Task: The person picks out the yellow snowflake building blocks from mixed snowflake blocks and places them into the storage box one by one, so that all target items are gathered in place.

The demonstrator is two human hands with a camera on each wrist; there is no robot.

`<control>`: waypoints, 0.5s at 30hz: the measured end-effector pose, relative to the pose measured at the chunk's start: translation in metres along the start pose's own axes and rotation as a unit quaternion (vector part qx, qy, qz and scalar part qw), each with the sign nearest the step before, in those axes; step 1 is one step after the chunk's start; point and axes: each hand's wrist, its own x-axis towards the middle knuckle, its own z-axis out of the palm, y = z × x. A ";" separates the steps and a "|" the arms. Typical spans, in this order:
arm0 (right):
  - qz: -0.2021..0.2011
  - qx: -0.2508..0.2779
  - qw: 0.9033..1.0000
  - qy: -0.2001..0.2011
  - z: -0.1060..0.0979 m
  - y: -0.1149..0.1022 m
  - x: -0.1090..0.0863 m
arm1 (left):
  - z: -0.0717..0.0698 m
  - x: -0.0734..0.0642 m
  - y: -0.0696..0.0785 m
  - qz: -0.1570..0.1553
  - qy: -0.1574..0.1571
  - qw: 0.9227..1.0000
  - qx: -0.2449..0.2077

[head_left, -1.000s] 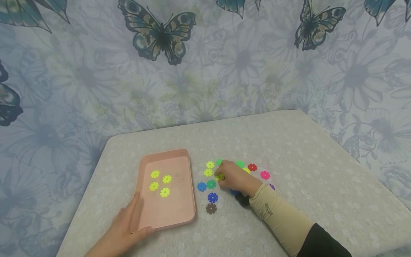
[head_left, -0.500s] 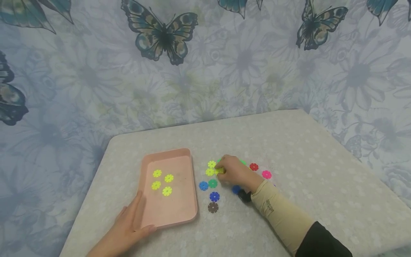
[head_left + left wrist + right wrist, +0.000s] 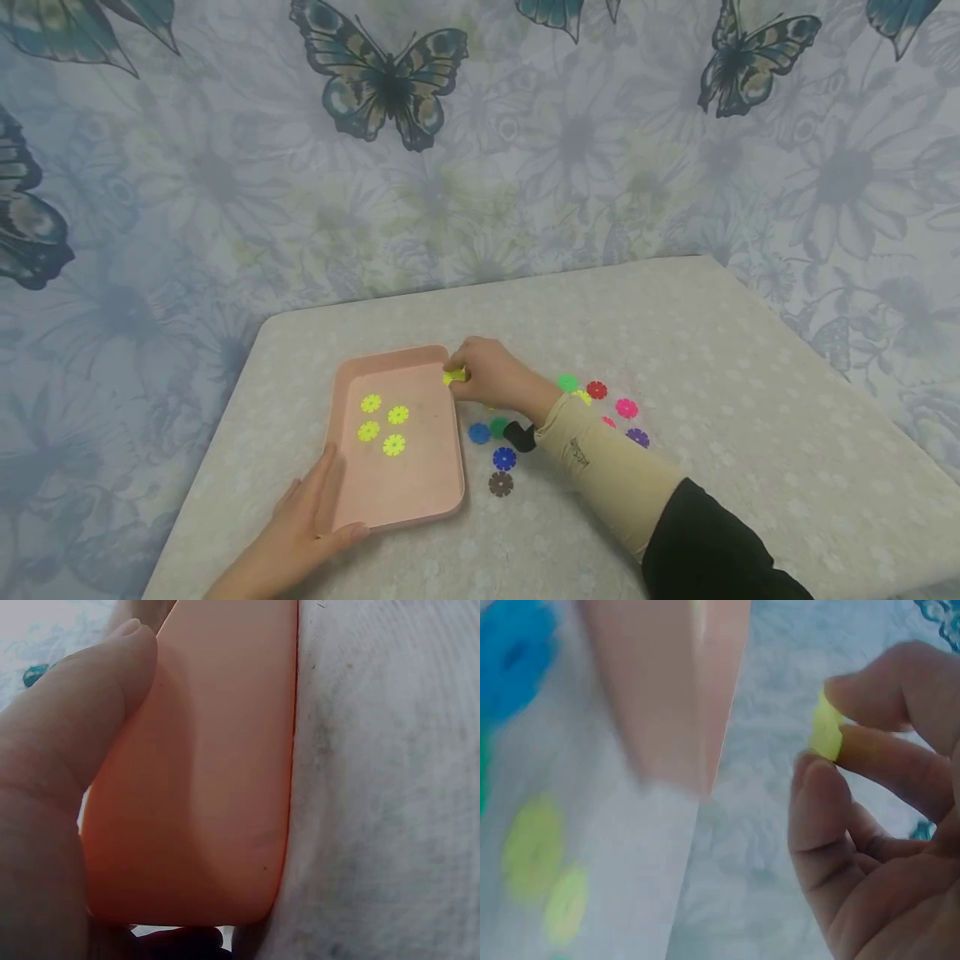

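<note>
A yellow flower-shaped plastic disc (image 3: 453, 377) is pinched between the thumb and fingers of my right hand (image 3: 491, 379), at the tray's far right edge. The right wrist view shows this disc (image 3: 826, 727) edge-on at the fingertips. The shallow pink tray (image 3: 423, 492) lies on the table, with several yellow flower discs (image 3: 393, 444) flat inside it. My left hand (image 3: 296, 521) holds the tray's near left corner, fingers along the left side and thumb at the front rim. In the left wrist view the thumb or a finger overlaps the tray wall (image 3: 225, 750).
Right of the tray lie loose discs: blue (image 3: 479, 432), dark blue (image 3: 504, 458), brown (image 3: 501, 483), red (image 3: 597, 389), pink (image 3: 627, 408) and purple (image 3: 637, 437). My right arm hides some discs. A patterned wall stands behind the cloth-covered table (image 3: 750, 417).
My right hand has lifted a yellow disc from the loose group and moved left with it to the tray's edge. The left hand stays at the tray corner.
</note>
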 end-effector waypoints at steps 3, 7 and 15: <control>0.003 0.022 1.000 -0.003 0.012 -0.011 0.025 | 0.000 0.000 0.000 0.000 0.000 1.000 0.001; 0.032 0.063 0.998 -0.004 0.031 -0.017 0.055 | -0.001 -0.001 0.000 0.000 -0.002 1.000 -0.005; 0.169 0.170 0.971 -0.005 0.063 -0.027 0.082 | -0.002 -0.002 -0.001 0.018 0.009 1.000 -0.009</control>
